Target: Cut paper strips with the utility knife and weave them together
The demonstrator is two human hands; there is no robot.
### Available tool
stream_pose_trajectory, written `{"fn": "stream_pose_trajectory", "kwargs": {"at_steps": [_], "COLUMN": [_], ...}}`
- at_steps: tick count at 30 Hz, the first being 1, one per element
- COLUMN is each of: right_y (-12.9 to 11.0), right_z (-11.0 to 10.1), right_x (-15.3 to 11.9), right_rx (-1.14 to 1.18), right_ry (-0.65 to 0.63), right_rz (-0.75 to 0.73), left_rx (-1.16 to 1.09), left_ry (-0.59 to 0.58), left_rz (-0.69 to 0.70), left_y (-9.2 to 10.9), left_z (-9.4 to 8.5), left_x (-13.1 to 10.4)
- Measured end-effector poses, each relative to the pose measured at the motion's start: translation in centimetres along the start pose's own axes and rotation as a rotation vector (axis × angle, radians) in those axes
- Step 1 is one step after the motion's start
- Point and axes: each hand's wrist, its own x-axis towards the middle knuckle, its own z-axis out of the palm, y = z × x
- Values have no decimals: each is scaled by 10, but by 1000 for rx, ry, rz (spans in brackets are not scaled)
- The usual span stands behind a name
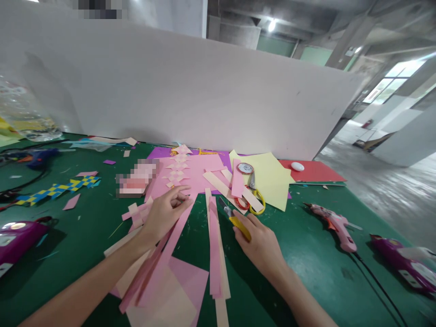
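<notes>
My right hand is wrapped around a yellow utility knife, its blade pointing up and left. The blade tip is just right of several pink and cream paper strips lying lengthwise on the green table. My left hand has curled fingers pinching long pink paper strips near their far end; the exact grip is partly hidden. Under my left forearm lie pink and cream paper sheets. Beside my left wrist is a small woven paper piece. A woven pink and cream strip lies ahead.
Scissors with yellow handles, a tape roll and yellow paper lie ahead. On the right are a pink glue gun and a purple device. A white partition borders the table's back. A blue-yellow woven strip is left.
</notes>
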Motion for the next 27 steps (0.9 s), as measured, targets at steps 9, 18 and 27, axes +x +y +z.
{"fn": "stream_pose_trajectory", "kwargs": {"at_steps": [9, 18, 27], "right_y": [-1, 0, 0], "right_z": [0, -1, 1], "right_x": [1, 1, 0], "right_rx": [3, 35, 33], "right_ry": [21, 13, 32], "right_rz": [13, 41, 37], "left_rx": [-426, -551, -201], "left_ry": [-92, -100, -127], "left_rz": [-131, -221, 45], "left_y": [5, 0, 7], "left_z": [2, 19, 40], "left_x": [-2, -4, 24]}}
